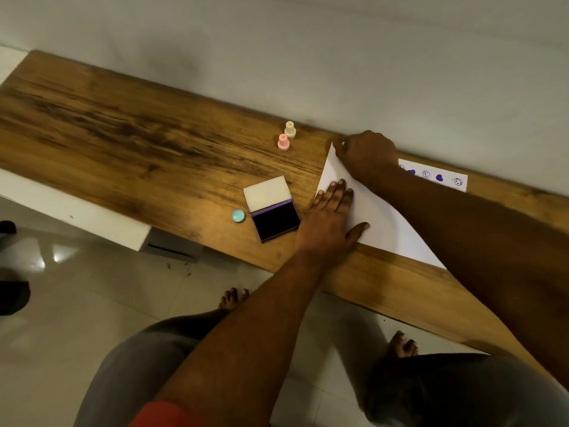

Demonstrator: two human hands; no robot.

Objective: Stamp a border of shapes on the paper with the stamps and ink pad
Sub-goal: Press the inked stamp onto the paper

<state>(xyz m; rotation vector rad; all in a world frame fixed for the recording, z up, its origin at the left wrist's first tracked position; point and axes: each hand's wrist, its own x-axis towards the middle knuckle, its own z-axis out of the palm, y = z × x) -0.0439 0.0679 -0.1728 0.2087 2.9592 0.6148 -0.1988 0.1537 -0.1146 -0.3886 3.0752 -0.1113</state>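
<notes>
The white paper (379, 217) lies at the right of the wooden tabletop (123, 134), its far edge close to the wall. The left hand (331, 214) rests flat on its near-left part, fingers (332, 193) straight and spread and the thumb out to the side, most likely to pin the sheet so that it cannot slide under a press. The right hand (366, 152) is at the paper's far left corner, knuckles up and fingers curled tightly round a small stamp (344, 143), of which only a pale greenish tip shows, so I cannot tell whether its face touches the sheet. Along the far edge, right of that hand, runs a row of purple prints (440, 178), hearts alternating with smiley faces (the forearm hides any nearer the hand). The corner looks like the last spot of this edge, with the other visible edges bare. The ink pad (277, 221) sits open just left of the paper, its white lid (267, 192) folded back, within easy reach for re-inking. A pink stamp (283, 142) and a cream stamp (290, 129) stand upright side by side farther back, and a round pale-blue cap (238, 216) lies beside the pad.
</notes>
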